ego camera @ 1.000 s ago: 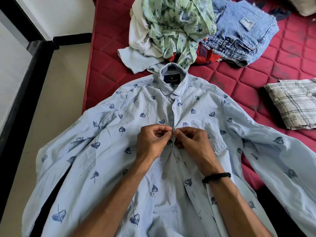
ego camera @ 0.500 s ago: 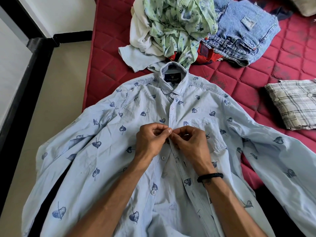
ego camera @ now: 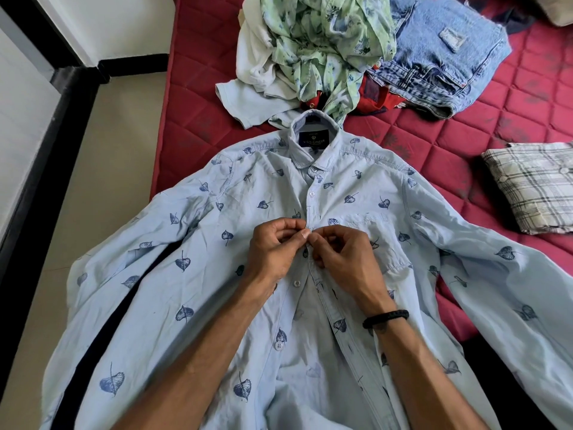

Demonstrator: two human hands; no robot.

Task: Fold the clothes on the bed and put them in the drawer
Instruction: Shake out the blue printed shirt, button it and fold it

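A light blue shirt (ego camera: 192, 274) printed with dark leaves lies face up on the red mattress (ego camera: 198, 125), collar away from me, sleeves spread out to both sides. My left hand (ego camera: 273, 249) and my right hand (ego camera: 344, 259) meet at the front placket at chest height. Each pinches an edge of the placket, thumbs and fingertips touching around a button spot. Above them the placket is buttoned; below them it gapes open with two white buttons showing. A black band circles my right wrist.
Behind the collar is a heap of a pale green floral garment (ego camera: 322, 41) over a white top (ego camera: 257, 63) and something red. Folded blue jeans (ego camera: 440, 54) lie to its right. A folded plaid shirt (ego camera: 536, 184) sits at the right. Beige floor (ego camera: 102, 169) runs along the left.
Both hands stay pinched together at the same point of the placket, with only small finger movements. The view has shifted slightly.
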